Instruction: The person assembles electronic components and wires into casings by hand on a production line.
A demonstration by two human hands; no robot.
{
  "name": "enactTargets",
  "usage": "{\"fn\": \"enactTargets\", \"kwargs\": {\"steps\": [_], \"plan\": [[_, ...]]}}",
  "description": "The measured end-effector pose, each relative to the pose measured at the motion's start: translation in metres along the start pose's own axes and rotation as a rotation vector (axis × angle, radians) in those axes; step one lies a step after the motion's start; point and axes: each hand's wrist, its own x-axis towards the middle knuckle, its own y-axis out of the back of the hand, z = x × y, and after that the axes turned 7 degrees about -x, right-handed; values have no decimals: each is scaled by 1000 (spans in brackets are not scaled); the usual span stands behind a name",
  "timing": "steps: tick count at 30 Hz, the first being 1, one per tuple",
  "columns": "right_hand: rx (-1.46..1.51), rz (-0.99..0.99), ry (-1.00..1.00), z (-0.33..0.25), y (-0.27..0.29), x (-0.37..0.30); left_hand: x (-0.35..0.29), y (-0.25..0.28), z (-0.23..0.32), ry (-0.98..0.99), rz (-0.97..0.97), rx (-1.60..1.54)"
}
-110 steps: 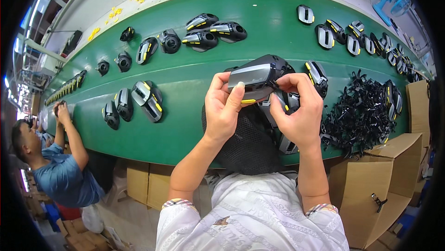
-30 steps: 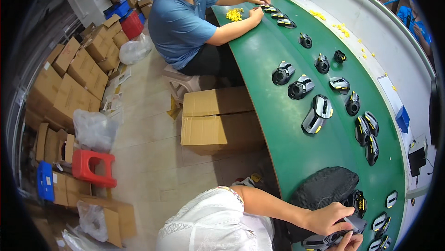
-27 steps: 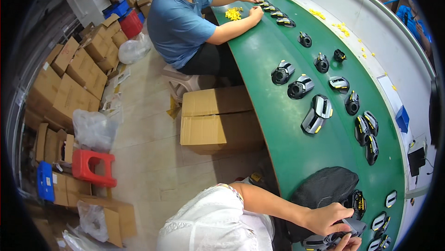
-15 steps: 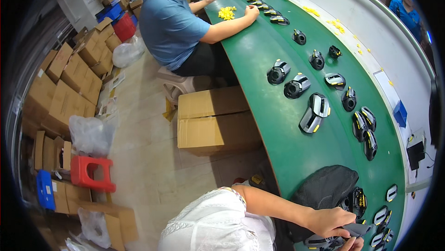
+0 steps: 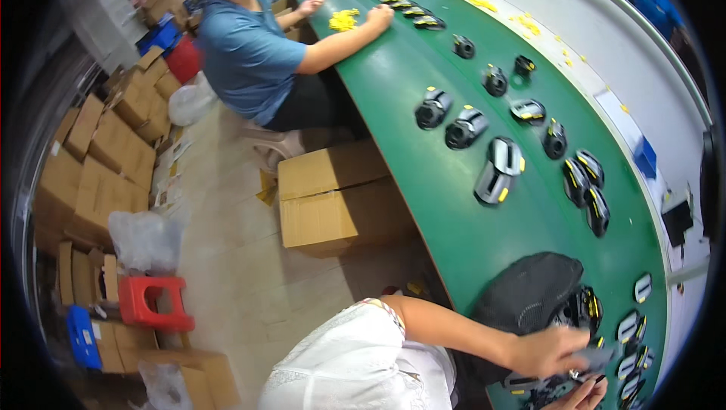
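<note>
At the lower right, my left hand (image 5: 550,351) is closed on a dark grey plastic part (image 5: 600,355), blurred by motion. Just below it, my right hand (image 5: 582,395) shows only its fingers at the lower edge, pinched near a small shiny bit; what they hold is too small to make out. Under and beside the hands are several black and grey parts (image 5: 522,381). A black mesh bag (image 5: 529,293) lies against the far side of my left hand. Beyond it stands a black and yellow part (image 5: 588,308).
Grey, black and yellow shell-like parts (image 5: 499,170) stand along the green table (image 5: 423,221). More lie at its right edge (image 5: 628,327). A seated person in blue (image 5: 253,54) works farther up, beside yellow pieces (image 5: 344,20). A carton (image 5: 340,198) and red stool (image 5: 155,302) are left.
The view has swung, so the table and person appear shifted left and up. My left hand has moved slightly and is blurred; more of my right hand's fingers shows.
</note>
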Motion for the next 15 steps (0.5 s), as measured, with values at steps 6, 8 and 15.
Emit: {"fn": "enactTargets", "kwargs": {"steps": [6, 8, 15], "plan": [[409, -38, -9, 6, -42, 17, 18, 68, 5, 654, 199, -873], [380, -22, -82, -29, -73, 16, 18, 77, 6, 636, 218, -873], [120, -29, 130, -32, -99, 16, 17, 82, 10, 677, 142, -835]]}}
